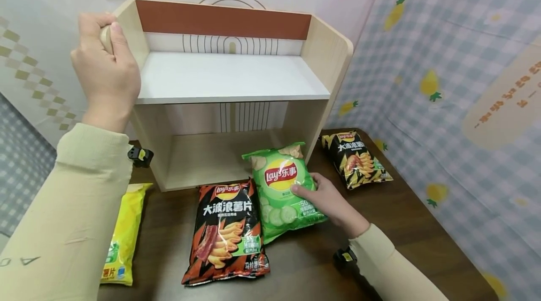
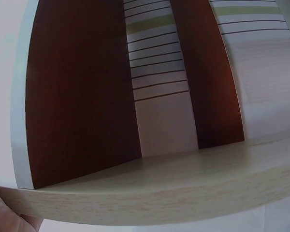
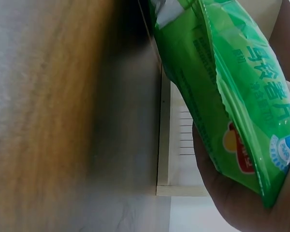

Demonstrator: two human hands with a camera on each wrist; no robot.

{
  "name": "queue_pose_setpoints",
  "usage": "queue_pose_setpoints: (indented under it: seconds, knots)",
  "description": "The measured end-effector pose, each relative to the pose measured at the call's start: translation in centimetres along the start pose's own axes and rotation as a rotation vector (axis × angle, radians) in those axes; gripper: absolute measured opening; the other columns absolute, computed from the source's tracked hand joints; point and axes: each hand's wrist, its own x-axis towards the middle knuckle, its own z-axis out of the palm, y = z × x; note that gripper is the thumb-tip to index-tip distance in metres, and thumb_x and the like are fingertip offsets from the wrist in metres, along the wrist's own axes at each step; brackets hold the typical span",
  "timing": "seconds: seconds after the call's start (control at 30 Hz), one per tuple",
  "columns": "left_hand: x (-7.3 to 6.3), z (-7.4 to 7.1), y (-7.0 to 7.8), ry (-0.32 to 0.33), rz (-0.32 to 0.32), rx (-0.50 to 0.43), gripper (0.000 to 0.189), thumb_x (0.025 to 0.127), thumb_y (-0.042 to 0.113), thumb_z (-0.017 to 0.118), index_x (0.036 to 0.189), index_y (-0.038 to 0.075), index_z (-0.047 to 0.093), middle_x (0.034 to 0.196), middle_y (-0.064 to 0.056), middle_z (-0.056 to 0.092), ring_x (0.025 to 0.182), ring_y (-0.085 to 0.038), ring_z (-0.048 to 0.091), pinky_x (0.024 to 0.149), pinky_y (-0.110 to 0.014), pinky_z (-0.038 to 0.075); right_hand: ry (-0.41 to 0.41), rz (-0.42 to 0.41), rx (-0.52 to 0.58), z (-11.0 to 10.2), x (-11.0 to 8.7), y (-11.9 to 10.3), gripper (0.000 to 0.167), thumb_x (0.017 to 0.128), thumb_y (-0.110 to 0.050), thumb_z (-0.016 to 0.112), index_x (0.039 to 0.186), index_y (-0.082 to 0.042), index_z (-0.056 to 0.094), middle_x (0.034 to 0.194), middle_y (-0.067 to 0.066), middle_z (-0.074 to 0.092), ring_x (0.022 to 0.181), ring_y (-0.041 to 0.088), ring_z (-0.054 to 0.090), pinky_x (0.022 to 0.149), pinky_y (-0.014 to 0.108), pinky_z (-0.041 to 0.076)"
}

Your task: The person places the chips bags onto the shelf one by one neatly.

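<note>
My left hand (image 1: 107, 64) grips the upper front edge of the left side panel of a small two-tier wooden shelf (image 1: 334, 47). In the left wrist view, that side panel (image 2: 159, 205) runs along the bottom, with part of the hand at the corner. My right hand (image 1: 327, 200) holds a green Lay's chip bag (image 1: 279, 197) by its right side, thumb on the front. The bag leans tilted before the lower compartment; the right wrist view shows its bottom seam and the fingers behind it. Beside it lies a black-and-red chip bag (image 1: 228, 235).
A yellow chip bag (image 1: 127, 235) lies at the left, partly behind my left sleeve. Right of the shelf is a black-and-gold chip bag (image 1: 357, 160). The dark wooden table (image 1: 405, 240) meets a checked cloth wall (image 1: 460, 118) on the right.
</note>
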Motion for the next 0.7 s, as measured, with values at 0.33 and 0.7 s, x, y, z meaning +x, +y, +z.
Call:
queue_pose_setpoints:
  seconds: [0.33, 0.7]
  knots:
    - [0.2, 0.5, -0.3, -0.005, -0.037, -0.002, 0.027, 0.099, 0.041, 0.042, 0.112, 0.028, 0.061, 0.075, 0.012, 0.049, 0.066, 0.001, 0.047, 0.061, -0.021, 0.036, 0.012, -0.007, 0.023, 0.0, 2.0, 0.0, 0.072, 0.082, -0.046, 0.074, 0.134, -0.008, 0.042, 0.109, 0.016, 0.063, 0.089, 0.029, 0.066, 0.073, 0.041, 0.055]
    - [0.3, 0.6, -0.4, -0.019, -0.040, -0.004, 0.025, 0.099, 0.041, 0.041, 0.111, 0.029, 0.060, 0.074, 0.012, 0.047, 0.064, -0.001, 0.046, 0.059, -0.021, 0.036, 0.038, -0.039, -0.053, -0.2, 4.6, 0.0, 0.076, 0.082, -0.055, 0.070, 0.134, -0.003, 0.047, 0.113, 0.014, 0.060, 0.098, 0.026, 0.061, 0.083, 0.039, 0.051]
